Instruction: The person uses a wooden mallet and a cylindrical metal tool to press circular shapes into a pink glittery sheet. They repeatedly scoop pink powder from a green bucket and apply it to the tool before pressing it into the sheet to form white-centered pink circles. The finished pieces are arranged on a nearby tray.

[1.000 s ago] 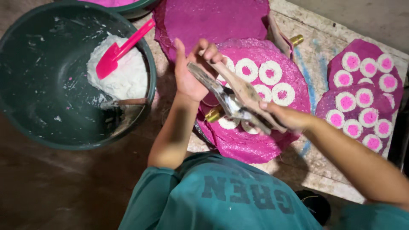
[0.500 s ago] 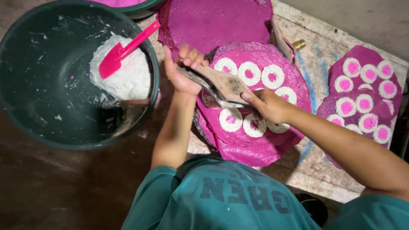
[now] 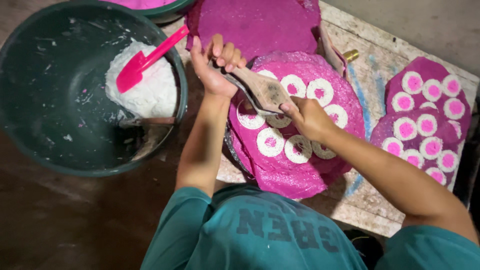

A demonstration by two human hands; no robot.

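Observation:
A wooden-handled metal tool (image 3: 262, 90) lies across a round magenta sheet (image 3: 285, 172) that carries several white rings with pink centres (image 3: 270, 142). My left hand (image 3: 215, 65) grips the tool's far end near the sheet's upper left edge. Around the wooden handle, over the middle of the sheet, my right hand (image 3: 307, 117) is closed. The tool's metal part hides partly under both hands.
A big dark green bowl (image 3: 45, 150) at the left holds white dough (image 3: 150, 92) and a pink spatula (image 3: 145, 60). A plain magenta sheet (image 3: 260, 22) lies behind. More ring-covered sheets (image 3: 425, 125) sit at the right on a worn board (image 3: 375, 75).
Both hands have carried the tool up and to the left over the sheet. My left hand went from fingers spread to closed on the tool's end.

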